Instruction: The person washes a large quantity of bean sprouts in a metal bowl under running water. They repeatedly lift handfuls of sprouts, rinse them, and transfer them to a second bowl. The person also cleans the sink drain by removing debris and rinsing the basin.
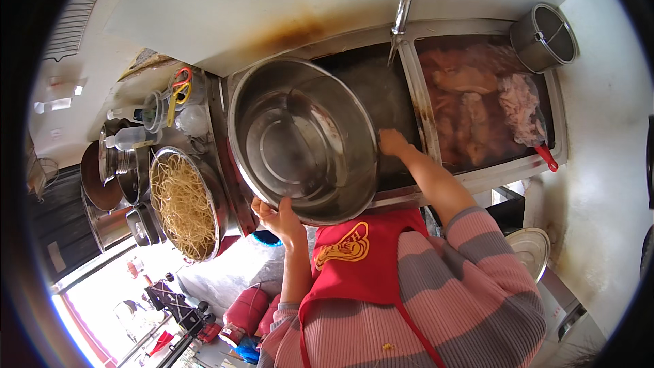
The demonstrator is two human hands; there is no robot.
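A large, round stainless steel basin (278, 156) is tilted over the left sink compartment (396, 107) and its front edge. My left hand (280, 221) grips its near-left rim, thumb on the inner side and fingers outside. At the basin's right edge my right hand (392, 143) is closed against the rim, its fingertips partly hidden. Shiny reflections cover the inner wall; whether some water lies inside, I cannot tell. The chrome faucet (403, 5) rises behind the sink, its spout above the left compartment.
Reddish water with pieces of meat (465, 82) fills the right sink compartment. There, a plastic bag of pale meat (521, 107) and a metal pot (536, 41) sit at the right. Left stands a bowl of noodle-like strands (184, 204), near scissors (180, 92) and stacked pans (99, 176).
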